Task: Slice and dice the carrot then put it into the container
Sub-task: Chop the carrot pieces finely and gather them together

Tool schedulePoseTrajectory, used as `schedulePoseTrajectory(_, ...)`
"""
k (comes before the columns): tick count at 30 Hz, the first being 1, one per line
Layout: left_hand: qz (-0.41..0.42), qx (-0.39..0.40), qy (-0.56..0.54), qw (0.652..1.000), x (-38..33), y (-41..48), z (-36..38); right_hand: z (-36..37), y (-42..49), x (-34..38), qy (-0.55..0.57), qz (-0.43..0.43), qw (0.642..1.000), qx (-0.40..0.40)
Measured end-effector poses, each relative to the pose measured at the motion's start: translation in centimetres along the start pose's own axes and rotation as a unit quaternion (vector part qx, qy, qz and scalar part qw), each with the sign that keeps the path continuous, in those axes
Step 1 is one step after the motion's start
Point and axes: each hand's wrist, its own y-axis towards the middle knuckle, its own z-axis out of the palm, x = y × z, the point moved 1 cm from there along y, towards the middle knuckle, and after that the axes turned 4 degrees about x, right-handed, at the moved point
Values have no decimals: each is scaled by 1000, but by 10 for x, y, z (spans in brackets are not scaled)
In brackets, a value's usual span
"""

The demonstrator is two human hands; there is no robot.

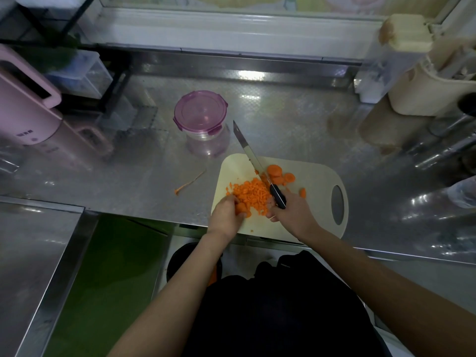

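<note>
Right hand (291, 207) gripping black-handled steel knife (253, 161), left hand (226, 215) fingers curled on orange diced carrot pile (251, 193), cream plastic cutting board (309, 181) at worktop (283, 124) near edge, lidded purple round container (201, 113) behind

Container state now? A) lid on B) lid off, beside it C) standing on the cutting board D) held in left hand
A: the purple lid sits on top of the container, and neither hand touches it.
</note>
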Motion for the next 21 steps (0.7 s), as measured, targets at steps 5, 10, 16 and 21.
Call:
schedulePoseTrajectory(5,6,-23,-69,997,4,-4,-12,-1,-1,0,6,3,1000,2)
schedulePoseTrajectory(10,-30,-117,-149,981,19,-3,-42,10,-5,5,4,21,998,58)
schedulePoseTrajectory(16,-77,-169,-245,952,29,-7,-53,40,-10,10,-67,5,991,113)
schedulePoseTrajectory(21,-121,-119,-330,929,27,-14,-34,45,-9,7,-36,61,989,131)
